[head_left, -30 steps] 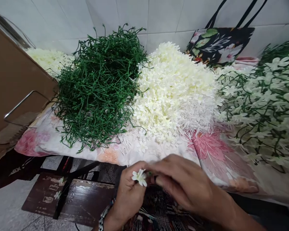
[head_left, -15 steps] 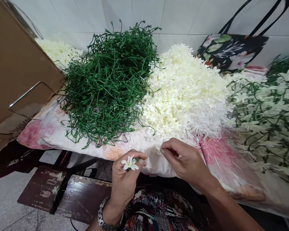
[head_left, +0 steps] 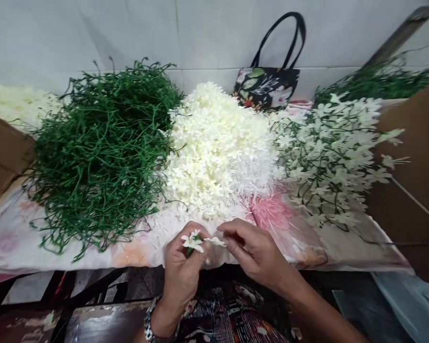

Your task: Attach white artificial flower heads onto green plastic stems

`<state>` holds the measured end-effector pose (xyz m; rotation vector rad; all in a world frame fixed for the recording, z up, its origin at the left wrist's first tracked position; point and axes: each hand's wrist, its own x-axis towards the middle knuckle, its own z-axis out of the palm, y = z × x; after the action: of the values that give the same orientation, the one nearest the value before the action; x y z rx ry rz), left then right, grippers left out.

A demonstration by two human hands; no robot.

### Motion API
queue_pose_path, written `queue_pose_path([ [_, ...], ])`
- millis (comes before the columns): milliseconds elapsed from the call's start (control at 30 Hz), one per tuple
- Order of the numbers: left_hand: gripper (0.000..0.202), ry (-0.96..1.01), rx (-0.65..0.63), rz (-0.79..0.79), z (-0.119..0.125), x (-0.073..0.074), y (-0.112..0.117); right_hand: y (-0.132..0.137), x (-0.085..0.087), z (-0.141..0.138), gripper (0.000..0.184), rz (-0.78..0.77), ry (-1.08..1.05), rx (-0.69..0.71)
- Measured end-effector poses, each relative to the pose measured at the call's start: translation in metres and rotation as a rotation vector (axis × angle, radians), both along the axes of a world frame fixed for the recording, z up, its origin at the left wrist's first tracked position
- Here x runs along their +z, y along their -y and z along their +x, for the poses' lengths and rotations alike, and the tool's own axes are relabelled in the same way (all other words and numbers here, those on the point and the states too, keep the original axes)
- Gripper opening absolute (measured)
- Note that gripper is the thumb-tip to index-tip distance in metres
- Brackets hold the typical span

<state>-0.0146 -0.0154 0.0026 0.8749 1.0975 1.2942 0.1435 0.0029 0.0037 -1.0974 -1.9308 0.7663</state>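
Since the loose blossom [head_left: 216, 241] looks featherlight and crushable, the right hand [head_left: 254, 251] pinches its edge, just in front of the blossom heap [head_left: 218, 147]; the left hand [head_left: 183, 269], alongside, pinches a thin flowered stem [head_left: 189, 250]. The blossom probably wants a gentle hold at its base.

Three heaps crowd the cloth [head_left: 307, 238] with no lane between them: green stems [head_left: 100, 152] at left touch the white blossoms [head_left: 214, 147] in the middle, which run into the flowered sprigs [head_left: 329, 152] at right. A bag [head_left: 268, 88] blocks the far side behind the blossoms, and cardboard [head_left: 411, 162] walls the right edge. Bare cloth lies only along the near edge, widest at the near left and near right corners. The left hand [head_left: 182, 267], closed on a small flower [head_left: 192, 240], and the right hand [head_left: 253, 250], pinching a loose blossom [head_left: 216, 241], fill the near middle
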Motion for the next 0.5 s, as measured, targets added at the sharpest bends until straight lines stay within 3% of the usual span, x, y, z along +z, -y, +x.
queue_pose_path([
  [67, 0.016, 0.007, 0.051, -0.056, 0.000, 0.000, -0.002, -0.003, -0.003, 0.017, 0.017, 0.208, 0.235, -0.084],
  [133, 0.017, 0.001, 0.086, -0.099, 0.002, 0.001, -0.005, -0.010, -0.004, 0.034, 0.019, 0.309, 0.426, -0.207],
  [200, 0.017, -0.005, 0.107, -0.139, 0.005, 0.003, -0.009, -0.018, -0.001, 0.044, 0.019, 0.336, 0.592, -0.273],
  [333, 0.018, -0.013, 0.135, -0.207, 0.014, 0.010, -0.015, -0.029, 0.008, 0.046, 0.016, 0.338, 0.852, -0.217],
  [500, 0.018, 0.002, 0.120, -0.252, 0.020, 0.015, -0.017, -0.027, 0.007, 0.047, 0.019, 0.325, 0.852, -0.185],
])
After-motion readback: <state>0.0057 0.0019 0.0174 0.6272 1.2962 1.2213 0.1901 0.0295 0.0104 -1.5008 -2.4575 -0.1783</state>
